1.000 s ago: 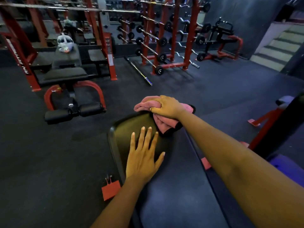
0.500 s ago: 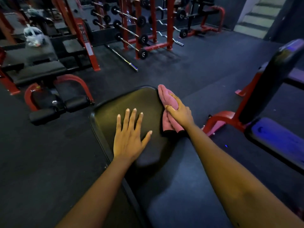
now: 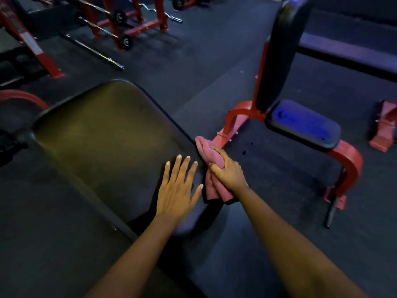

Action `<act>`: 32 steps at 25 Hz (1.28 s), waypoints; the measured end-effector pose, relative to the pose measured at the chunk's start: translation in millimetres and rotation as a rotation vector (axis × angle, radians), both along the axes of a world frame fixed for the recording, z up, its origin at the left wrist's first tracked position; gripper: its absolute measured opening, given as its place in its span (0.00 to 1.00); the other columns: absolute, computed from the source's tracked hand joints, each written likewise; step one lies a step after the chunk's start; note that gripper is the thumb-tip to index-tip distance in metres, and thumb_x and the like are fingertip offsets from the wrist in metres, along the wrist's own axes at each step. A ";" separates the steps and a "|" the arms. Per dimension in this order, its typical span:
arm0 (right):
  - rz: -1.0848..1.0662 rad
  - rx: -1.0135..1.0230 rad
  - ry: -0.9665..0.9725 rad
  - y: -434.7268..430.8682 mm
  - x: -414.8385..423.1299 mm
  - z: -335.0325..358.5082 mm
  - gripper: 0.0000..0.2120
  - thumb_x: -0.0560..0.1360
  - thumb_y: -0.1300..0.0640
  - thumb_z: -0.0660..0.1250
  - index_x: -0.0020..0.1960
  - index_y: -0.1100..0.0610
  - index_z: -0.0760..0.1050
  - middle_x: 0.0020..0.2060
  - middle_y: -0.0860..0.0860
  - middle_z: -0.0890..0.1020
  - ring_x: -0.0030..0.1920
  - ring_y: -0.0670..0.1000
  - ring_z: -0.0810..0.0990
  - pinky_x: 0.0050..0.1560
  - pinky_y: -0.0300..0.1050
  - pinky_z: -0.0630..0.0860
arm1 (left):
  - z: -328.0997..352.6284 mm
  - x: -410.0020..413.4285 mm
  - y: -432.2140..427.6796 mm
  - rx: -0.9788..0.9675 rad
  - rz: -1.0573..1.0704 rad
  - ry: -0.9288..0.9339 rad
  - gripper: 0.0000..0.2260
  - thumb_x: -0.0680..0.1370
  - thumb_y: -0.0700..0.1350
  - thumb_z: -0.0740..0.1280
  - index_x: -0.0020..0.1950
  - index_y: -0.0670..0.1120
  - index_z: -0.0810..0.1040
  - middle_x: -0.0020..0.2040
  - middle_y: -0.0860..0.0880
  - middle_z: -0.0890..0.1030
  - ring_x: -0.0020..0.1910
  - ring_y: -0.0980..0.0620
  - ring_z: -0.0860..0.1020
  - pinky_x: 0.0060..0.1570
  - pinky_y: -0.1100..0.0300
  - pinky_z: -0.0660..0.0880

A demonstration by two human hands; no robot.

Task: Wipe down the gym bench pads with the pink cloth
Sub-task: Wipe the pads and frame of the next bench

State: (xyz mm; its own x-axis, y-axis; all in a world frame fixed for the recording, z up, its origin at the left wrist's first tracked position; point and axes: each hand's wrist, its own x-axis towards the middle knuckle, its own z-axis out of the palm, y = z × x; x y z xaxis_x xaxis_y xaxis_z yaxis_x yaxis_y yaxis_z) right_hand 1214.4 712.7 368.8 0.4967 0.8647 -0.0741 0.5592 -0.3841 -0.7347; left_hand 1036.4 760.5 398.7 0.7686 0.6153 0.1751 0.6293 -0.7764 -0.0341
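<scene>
- My right grip (image 3: 228,173) is clenching the pink cloth (image 3: 207,153), with fingers and thumb curling round the bunched-up middle of it.
- The pink cloth is sitting right at the right-hand edge of the bench pad (image 3: 107,134). One rolled end is poking out past my fingers toward the far side, and the other end is hanging out below my wrist.
- It's looking like the cloth is pressing against the pad's side edge, but the blur is making that hard to call for sure.
- My left grip (image 3: 178,190) is released and holding nothing. It's lying flat, palm down, on the near part of the pad, with the fingers straight and spreading a little.
- The two grips are sitting just beside each other. My left thumb is pointing toward the cloth and, as far as I can tell, not quite touching it.
- The bench pad is black with rounded far corners, and its far half is catching a yellowish shine.
- Both my bare forearms are coming in from the bottom of the view.
- Off to the right, a second bench is standing on the dark floor (image 3: 214,61). It has a red frame (image 3: 348,162), an upright black back pad (image 3: 277,54) and a seat pad (image 3: 305,123) that's glowing blue-purple under the lights.
- Up in the far left, a red rack (image 3: 137,24) is holding bars with small plates, and a barbell (image 3: 94,51) is lying on the floor in front of it.
</scene>
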 end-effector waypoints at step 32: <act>-1.157 -0.179 0.488 -369.6 -34.4 -216.2 0.33 0.68 0.42 0.53 0.72 0.47 0.63 0.66 0.54 0.74 0.63 0.56 0.73 0.60 0.43 0.66 | -146.1 32.7 -212.9 0.002 -0.734 0.372 0.30 0.76 0.59 0.50 0.74 0.45 0.61 0.74 0.41 0.62 0.74 0.41 0.57 0.71 0.42 0.50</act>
State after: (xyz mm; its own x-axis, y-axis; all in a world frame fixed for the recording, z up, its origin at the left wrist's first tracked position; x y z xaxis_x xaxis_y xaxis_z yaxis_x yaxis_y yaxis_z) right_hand 1180.0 343.1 152.6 0.8411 -0.0956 -0.5324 -0.4816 -0.5804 -0.6566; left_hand 1069.1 547.6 252.6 0.9832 -0.0665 -0.1703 -0.0912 -0.9857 -0.1418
